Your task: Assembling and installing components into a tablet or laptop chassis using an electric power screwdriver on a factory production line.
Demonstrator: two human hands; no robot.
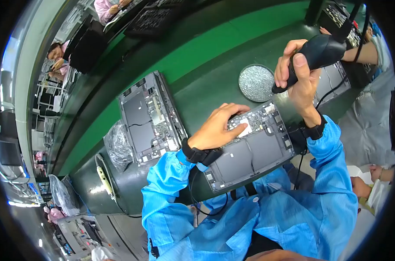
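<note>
An opened laptop base (254, 150) lies in front of me, showing dark battery cells and a circuit board. My left hand (219, 126) rests on its upper left part, fingers flat on a pale component. My right hand (300, 74) is raised above the laptop's far right corner and grips a black electric screwdriver (321, 54) with its tip pointing down and a cable running from its top. Both forearms wear blue sleeves and black wrist straps.
A second opened laptop base (149, 117) lies to the left, next to a crumpled clear plastic bag (119, 145). A round dish of small screws (256, 82) sits behind the near laptop. Another person's arm (363, 52) reaches in at the upper right. A green belt (197, 52) runs behind.
</note>
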